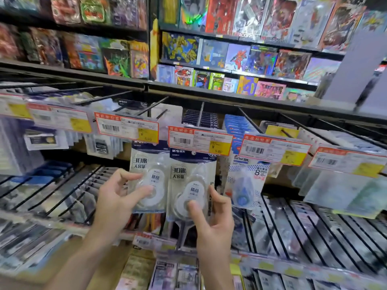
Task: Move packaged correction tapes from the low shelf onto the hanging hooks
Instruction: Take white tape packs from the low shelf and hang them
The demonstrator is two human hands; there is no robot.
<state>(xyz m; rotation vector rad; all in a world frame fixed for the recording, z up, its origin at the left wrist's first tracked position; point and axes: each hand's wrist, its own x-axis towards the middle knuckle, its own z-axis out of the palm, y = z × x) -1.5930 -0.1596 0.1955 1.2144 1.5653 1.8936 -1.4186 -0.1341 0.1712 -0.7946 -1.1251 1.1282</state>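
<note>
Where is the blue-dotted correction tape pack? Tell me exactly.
Head view, right of centre: the blue-dotted pack hangs just right of the right hand, below a price tag.

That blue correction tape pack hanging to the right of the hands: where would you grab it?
Probably by the flat card's lower side edges, from the front. The blue correction tape pack hangs upright on its hook, its bulging blister facing out, so pinching the card beside the blister lets it slide forward off the hook.

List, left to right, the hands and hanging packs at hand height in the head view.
Left hand → the white tape pack it holds → the white tape pack in the right hand → right hand → blue-dotted tape pack hanging alone.
</note>
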